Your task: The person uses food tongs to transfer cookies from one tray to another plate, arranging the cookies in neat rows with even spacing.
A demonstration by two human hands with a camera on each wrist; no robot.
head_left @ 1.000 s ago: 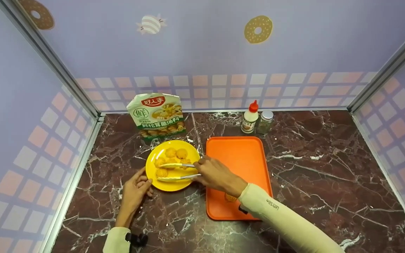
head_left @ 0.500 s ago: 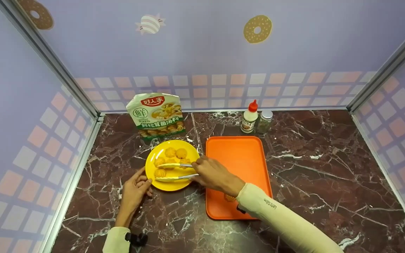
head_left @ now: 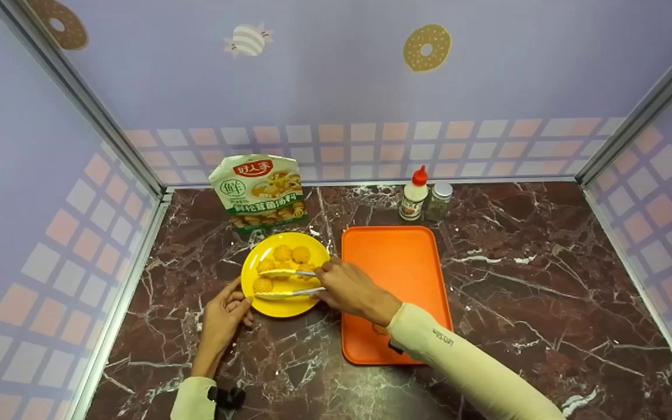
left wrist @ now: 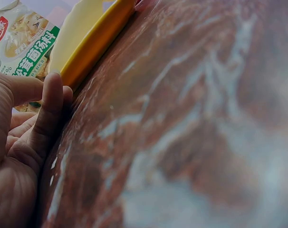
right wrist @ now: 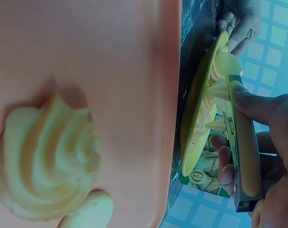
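Observation:
My left hand (head_left: pixel 222 318) pinches the near-left rim of a yellow plate (head_left: pixel 315 248), with the thumb at the edge in the left wrist view. Several round golden piped cookies (head_left: pixel 300 255) lie on the plate. My right hand (head_left: pixel 350 291) grips tongs (head_left: pixel 283 295) with pale yellow tips and metal arms, reaching over the plate from the right. The tong arms are spread, one on each side of a swirled cookie (head_left: pixel 262 284) at the plate's left. In the right wrist view, the thumb presses along the tongs' handle (right wrist: pixel 248 156).
An orange tray (head_left: pixel 391 251) lies right of the plate, under my right forearm. On it sit a swirled cookie (right wrist: pixel 51 159) and a smaller pale piece (right wrist: pixel 89 211). Behind stand a food pouch (head_left: pixel 260 192), a red-capped squeeze bottle (head_left: pixel 415 195) and a lidded jar (head_left: pixel 439 203).
My right hand and the tongs have slid slightly left over the plate. The swirled cookie between the arms has shifted a little left as well. My left hand keeps its place.

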